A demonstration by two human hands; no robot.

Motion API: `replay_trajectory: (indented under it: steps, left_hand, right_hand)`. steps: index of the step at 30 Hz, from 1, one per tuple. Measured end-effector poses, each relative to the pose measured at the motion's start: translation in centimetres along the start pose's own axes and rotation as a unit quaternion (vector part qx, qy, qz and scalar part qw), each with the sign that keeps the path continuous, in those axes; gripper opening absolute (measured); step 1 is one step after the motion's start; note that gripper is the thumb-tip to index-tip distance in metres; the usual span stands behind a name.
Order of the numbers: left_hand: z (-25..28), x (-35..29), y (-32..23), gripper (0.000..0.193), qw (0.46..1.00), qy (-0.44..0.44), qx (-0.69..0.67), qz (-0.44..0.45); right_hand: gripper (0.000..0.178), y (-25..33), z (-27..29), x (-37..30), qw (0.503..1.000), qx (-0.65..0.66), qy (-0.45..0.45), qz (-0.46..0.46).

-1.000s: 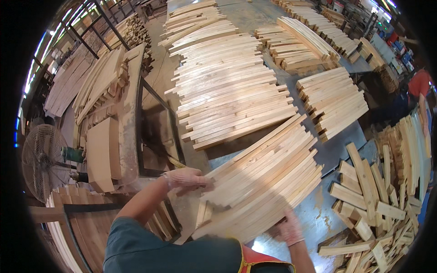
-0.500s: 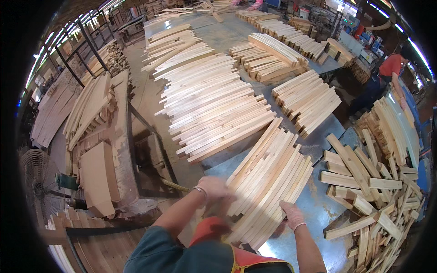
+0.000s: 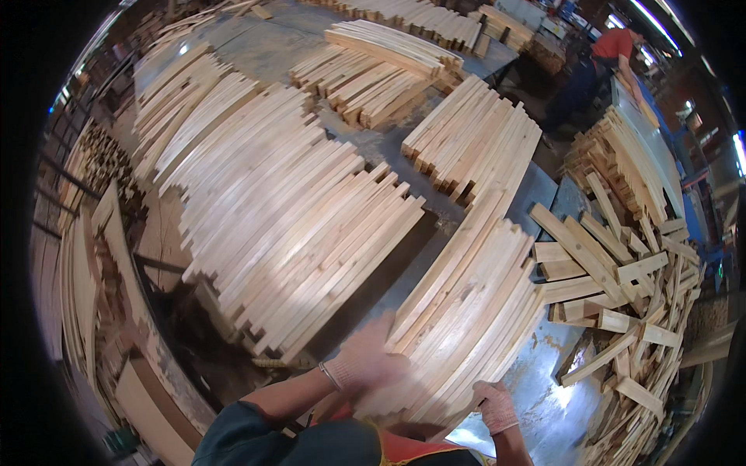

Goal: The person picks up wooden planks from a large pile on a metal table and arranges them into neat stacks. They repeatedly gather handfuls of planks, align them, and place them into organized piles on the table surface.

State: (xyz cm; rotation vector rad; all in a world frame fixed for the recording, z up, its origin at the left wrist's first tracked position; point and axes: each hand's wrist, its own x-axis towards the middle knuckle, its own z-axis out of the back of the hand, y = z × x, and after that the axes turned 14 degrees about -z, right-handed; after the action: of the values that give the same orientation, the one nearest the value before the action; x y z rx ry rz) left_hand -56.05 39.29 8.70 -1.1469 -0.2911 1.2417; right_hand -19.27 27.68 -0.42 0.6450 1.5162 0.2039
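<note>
A row of pale wooden strips (image 3: 466,303) lies side by side on the metal table in front of me, their near ends toward my body. My left hand (image 3: 365,359), in a light knit glove, reaches over the near left corner of this row. Motion smears its fingers, and what they touch is unclear. At the near right corner, my gloved right hand (image 3: 497,405) has its fingers curled against the end of an outer strip. A larger layer of strips (image 3: 287,210) spreads to the left, across a dark gap.
A jumbled heap of short wood pieces (image 3: 614,287) lies at right. Neat stacks of strips (image 3: 474,140) stand farther back on the metal table (image 3: 536,365). A person in a red shirt (image 3: 614,46) bends over a bench at far right. Boards (image 3: 148,396) lean at the left.
The view has swung, so the table and stacks sit farther left and are tilted. Both hands stay at the near end of the strip row; the left is still blurred.
</note>
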Motion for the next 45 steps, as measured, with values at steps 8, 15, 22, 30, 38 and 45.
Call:
replay_trajectory:
  steps: [8,15,22,30,38,45]
  left_hand:
    - [11.0,13.6,-1.9,0.107,0.992,-0.014,-0.051,-0.114]
    - [22.4,34.8,-8.0,0.101,0.988,-0.061,-0.055,-0.131]
    - [27.7,50.1,-9.8,0.073,0.985,0.009,0.153,-0.082]
    - [26.5,25.2,11.2,0.069,0.884,-0.344,0.272,-0.163]
    - [28.0,-8.9,30.2,0.087,0.698,-0.535,0.193,0.436]
    - [18.5,-16.3,30.5,0.031,0.674,-0.491,-0.547,0.082]
  right_hand:
    - [0.057,14.6,-8.3,2.2,0.992,0.068,-0.059,0.087]
    - [0.054,38.7,-13.0,8.9,0.977,0.008,-0.021,0.211]
    - [0.056,46.0,-14.8,22.0,0.963,-0.118,-0.129,0.207]
    - [0.051,30.0,-18.4,11.9,0.953,0.006,-0.158,0.258]
    - [0.055,1.7,-20.9,8.5,0.956,-0.259,0.136,-0.026]
    - [0.067,2.8,-30.7,6.5,0.980,-0.146,0.137,-0.023]
